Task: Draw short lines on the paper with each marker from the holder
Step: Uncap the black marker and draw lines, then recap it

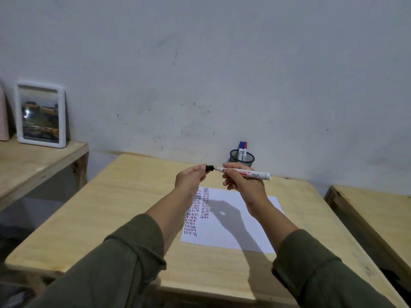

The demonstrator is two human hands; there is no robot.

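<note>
A white marker (255, 174) lies level in my right hand (242, 181), held above the paper with its tip pointing left. My left hand (191, 177) pinches the black cap (209, 168), which sits right at the marker's tip; I cannot tell whether the cap is on or just off. The white paper (240, 221) lies on the wooden table (133, 207) below both hands and carries columns of short blue, red and black lines along its left side. A black mesh holder (242, 157) stands at the back by the wall with a blue-capped and a red-capped marker in it.
A lower wooden shelf (33, 161) at the left holds a white picture frame (41, 114) leaning on the wall. Another wooden table edge (367, 210) lies at the right. A grey wall runs directly behind the table.
</note>
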